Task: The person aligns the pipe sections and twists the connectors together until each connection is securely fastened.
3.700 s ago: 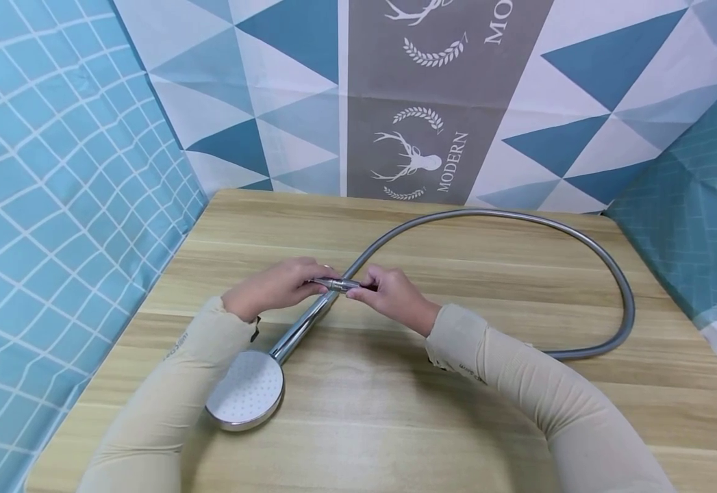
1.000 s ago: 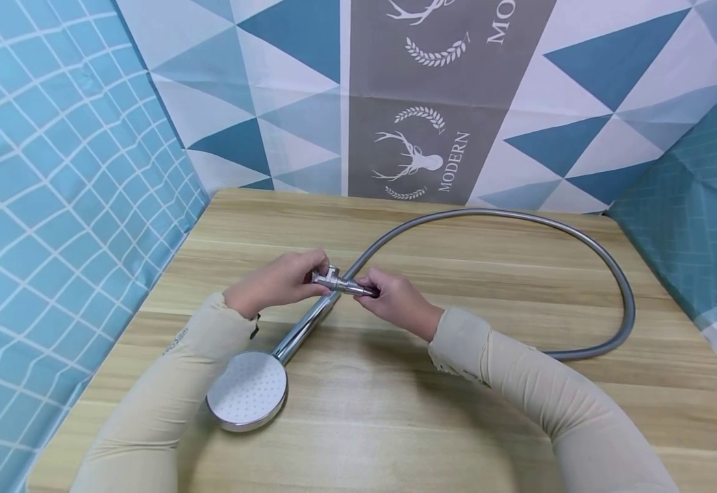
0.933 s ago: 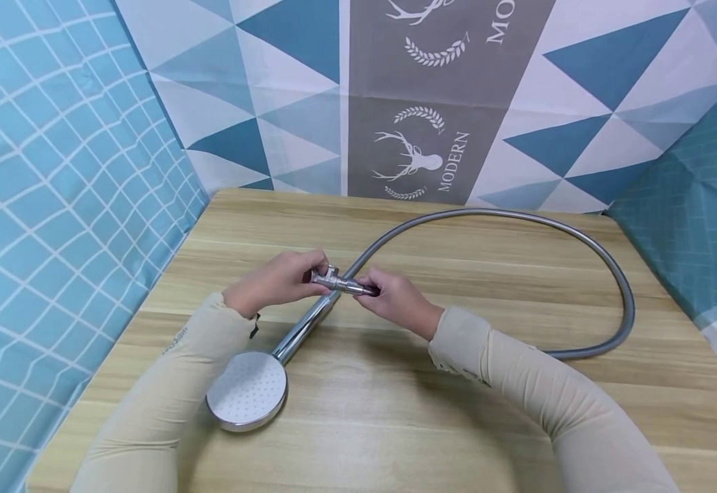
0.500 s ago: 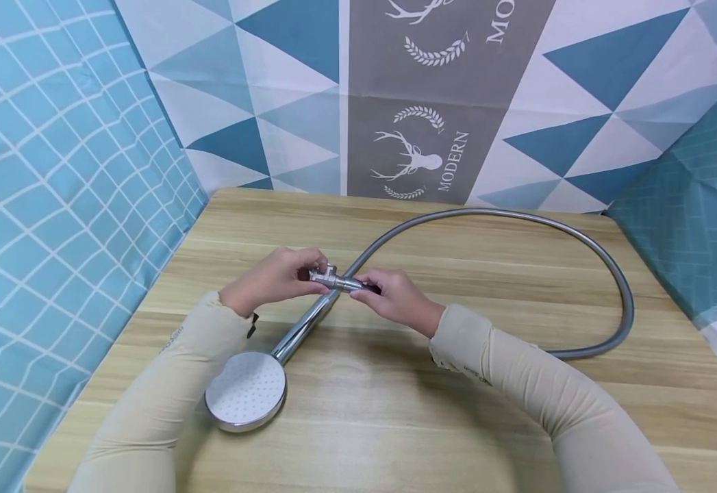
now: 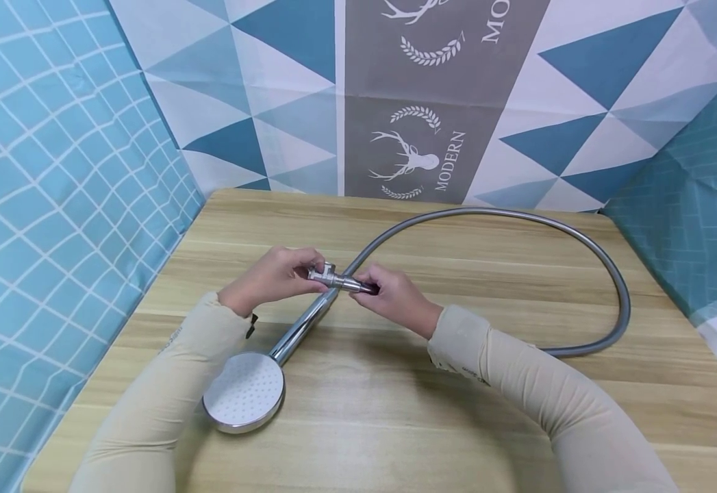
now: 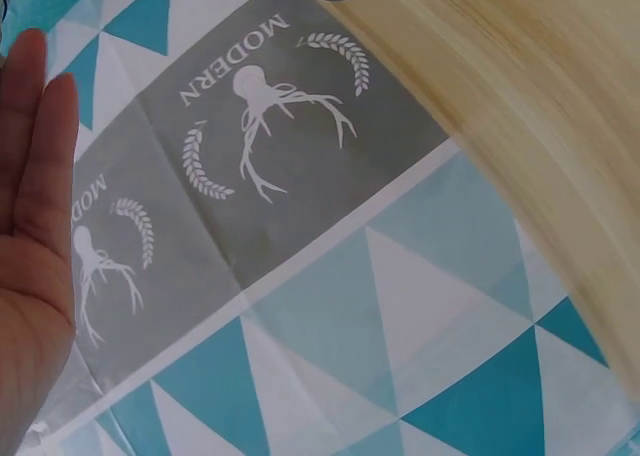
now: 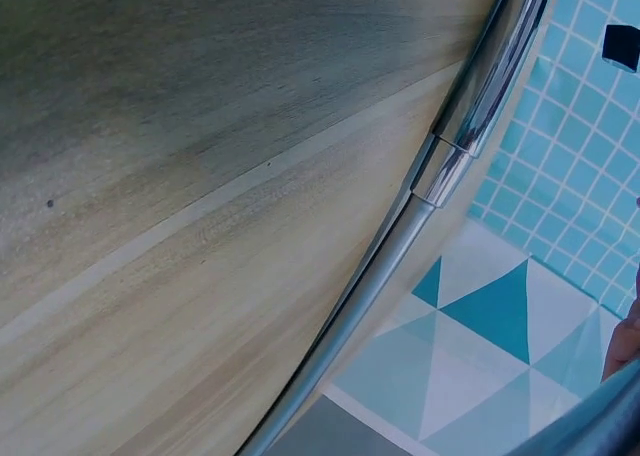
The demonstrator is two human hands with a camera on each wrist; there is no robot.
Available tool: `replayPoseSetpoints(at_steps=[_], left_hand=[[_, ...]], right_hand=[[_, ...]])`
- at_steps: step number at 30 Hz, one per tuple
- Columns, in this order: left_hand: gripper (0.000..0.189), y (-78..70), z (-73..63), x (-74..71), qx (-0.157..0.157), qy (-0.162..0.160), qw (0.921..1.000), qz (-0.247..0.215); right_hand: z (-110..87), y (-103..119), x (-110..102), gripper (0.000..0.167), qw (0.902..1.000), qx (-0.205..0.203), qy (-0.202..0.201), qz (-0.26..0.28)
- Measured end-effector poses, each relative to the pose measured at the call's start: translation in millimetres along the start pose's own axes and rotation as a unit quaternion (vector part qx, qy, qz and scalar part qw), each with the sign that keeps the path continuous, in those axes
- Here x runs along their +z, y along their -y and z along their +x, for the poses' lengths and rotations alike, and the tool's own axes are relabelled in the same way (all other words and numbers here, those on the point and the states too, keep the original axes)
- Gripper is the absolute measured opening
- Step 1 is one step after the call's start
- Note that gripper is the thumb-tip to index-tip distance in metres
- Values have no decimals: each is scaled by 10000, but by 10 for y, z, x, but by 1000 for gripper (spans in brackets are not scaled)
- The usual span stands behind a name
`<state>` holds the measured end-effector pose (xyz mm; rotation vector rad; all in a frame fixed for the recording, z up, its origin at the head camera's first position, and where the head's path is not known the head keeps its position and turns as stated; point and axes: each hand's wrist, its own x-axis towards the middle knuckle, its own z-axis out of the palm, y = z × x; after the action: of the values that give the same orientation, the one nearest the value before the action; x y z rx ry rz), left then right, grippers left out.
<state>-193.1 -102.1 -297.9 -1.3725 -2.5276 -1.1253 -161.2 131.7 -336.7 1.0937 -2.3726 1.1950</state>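
In the head view my left hand (image 5: 278, 277) pinches a small chrome valve-like fitting (image 5: 323, 274) between thumb and fingers. My right hand (image 5: 398, 296) grips the chrome end (image 5: 352, 284) of a shower hose, which lines up with the fitting and meets it. Both are held above the handle of a shower head (image 5: 244, 390), which lies spray face up on the table. The grey hose (image 5: 487, 211) joins that handle and loops to the right. In the right wrist view the handle (image 7: 500, 66) and hose (image 7: 370, 286) cross the picture; the hand's grip is hidden there.
A wooden tabletop (image 5: 358, 438) lies under everything. Behind it stands a patterned sheet (image 5: 426, 96) with triangles and deer prints. Blue tiled sheeting (image 5: 56, 205) hangs at the left, and teal sheeting (image 5: 691, 205) at the right.
Compared with the earliest frame, the fitting is turned so more of its body shows beside my left fingers. Both hands stay at the same joint. The shower head and hose loop have not moved.
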Motion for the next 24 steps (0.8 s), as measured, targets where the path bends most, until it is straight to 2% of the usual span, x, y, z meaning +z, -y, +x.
replayPoseSetpoints(at_steps=[4,8,11,14,17,20,24], left_hand=[[20,6,4,4,-52,-30,10000,-57],[19,25,-9,11,-243,-98,9995,-195],[18,54,-27,22,-443,-245,9976,-468],[16,95,-37,25,-618,-468,9926,-936],[15,114,-40,9,-746,-651,9865,-1305],[14,110,-41,-3,-817,-679,9847,-1383],[13,111,-43,14,-732,-629,9872,-1271]], right_hand=[[-8,-9,-11,17,10000,52,31,4],[-5,5,-19,20,9991,325,262,43],[11,11,-16,20,9987,392,323,108],[39,4,-13,20,9996,134,247,101],[69,4,-8,28,9999,-83,116,36],[88,3,-2,30,9997,-245,18,79],[94,-28,12,19,9986,-522,-69,53]])
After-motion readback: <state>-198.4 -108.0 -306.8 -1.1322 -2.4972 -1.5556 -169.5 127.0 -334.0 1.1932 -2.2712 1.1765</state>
